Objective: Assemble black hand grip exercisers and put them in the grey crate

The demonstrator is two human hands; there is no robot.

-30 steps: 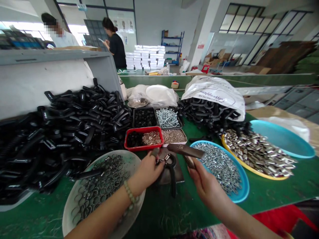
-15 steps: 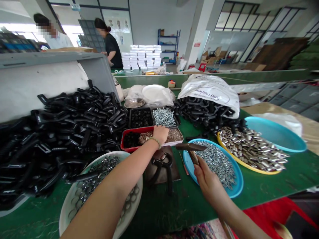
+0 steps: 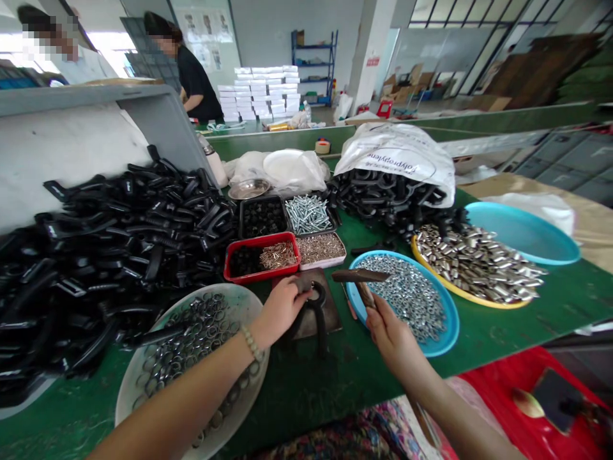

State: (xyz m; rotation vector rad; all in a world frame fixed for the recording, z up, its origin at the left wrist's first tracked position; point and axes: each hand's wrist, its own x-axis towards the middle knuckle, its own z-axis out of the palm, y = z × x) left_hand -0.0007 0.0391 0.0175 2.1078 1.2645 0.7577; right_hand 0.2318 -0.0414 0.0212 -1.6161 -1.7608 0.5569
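A green workbench (image 3: pixel 297 402) holds black handles (image 3: pixel 143 236) and plates (image 3: pixel 453 326).

Mount: a single camera is worn on the person's head, above the green workbench (image 3: pixel 364 383).
Facing: it is aimed forward and down.
Nearness: the left hand (image 3: pixel 280 312) and right hand (image 3: pixel 393 342) are taken close up, while the far shelving rack (image 3: pixel 311 67) is caught distantly.

A factory assembly workshop, long green workbenches (image 3: pixel 297 409), heaped black plastic handles (image 3: pixel 143 236), trays of screws (image 3: pixel 308 214), stacked white boxes (image 3: pixel 258 96)
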